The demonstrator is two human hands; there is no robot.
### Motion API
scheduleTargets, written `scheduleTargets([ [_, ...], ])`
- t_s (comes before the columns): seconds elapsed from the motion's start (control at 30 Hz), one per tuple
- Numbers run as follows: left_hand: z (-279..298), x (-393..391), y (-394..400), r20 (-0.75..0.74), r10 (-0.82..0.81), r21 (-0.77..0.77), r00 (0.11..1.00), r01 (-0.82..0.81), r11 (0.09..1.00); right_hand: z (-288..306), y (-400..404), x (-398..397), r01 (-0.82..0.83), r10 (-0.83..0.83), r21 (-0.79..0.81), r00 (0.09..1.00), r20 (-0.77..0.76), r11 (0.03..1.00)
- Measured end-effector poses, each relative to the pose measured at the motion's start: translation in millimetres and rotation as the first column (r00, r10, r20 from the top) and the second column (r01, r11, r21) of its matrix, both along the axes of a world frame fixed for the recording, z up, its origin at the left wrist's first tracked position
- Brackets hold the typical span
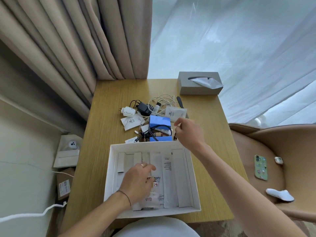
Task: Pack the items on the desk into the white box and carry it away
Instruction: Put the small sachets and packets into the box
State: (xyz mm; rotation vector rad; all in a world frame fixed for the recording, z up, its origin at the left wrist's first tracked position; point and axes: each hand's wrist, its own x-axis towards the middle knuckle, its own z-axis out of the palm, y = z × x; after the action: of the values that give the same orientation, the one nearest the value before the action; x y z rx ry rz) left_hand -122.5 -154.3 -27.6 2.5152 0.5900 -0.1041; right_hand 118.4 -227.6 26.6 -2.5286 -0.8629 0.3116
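Shallow white cardboard box [109, 177] — rectangular, matte, open-topped; sits at the near edge of the yellow-brown wood-grain tabletop [106, 117]. Its floor is lined with flat white paper packets and folded card strips laid side by side, plus one glossy clear sachet [156, 194] printed in red and dark ink.

Left hand [137, 179]: inside the box, palm down, fingers bent and lying on the sachet; whether it grips the sachet cannot be told. Ring on one finger, thin dark cord at the wrist.

Right hand [189, 132]: raised over the box's far right corner, fingers loosely curled, reaching toward the pile; it appears to pinch something small and dark, too small to tell.

Pile of loose items just beyond the box's far wall, touching one another:
- two blue rectangular blocks [159, 123], smooth plastic wrap, dark cable across them
- black plug adapter [143, 107] with tangled cord
- white rounded plastic plug-in device [128, 112]
- coiled white cable [162, 100]
- flat white paper sachets [175, 113]
- small white tube [163, 131]

Grey rectangular tissue box [198, 82] — far right corner of the tabletop, tissue protruding.
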Motion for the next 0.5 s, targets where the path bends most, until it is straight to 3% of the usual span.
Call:
scheduleTargets([
  [0.23, 57, 23, 37, 0.214, 0.162, -0.007, 0.963, -0.164, 0.986, -35, 50, 63, -0.027, 0.032, -0.076, 0.997, 0.064, 0.997],
  [0.5, 67, 36, 80, 0.237, 0.314, -0.019, 0.919, -0.319, 0.948, -68, 71, 98, -0.118, 0.163, -0.289, 0.977, 0.138, 0.95],
])
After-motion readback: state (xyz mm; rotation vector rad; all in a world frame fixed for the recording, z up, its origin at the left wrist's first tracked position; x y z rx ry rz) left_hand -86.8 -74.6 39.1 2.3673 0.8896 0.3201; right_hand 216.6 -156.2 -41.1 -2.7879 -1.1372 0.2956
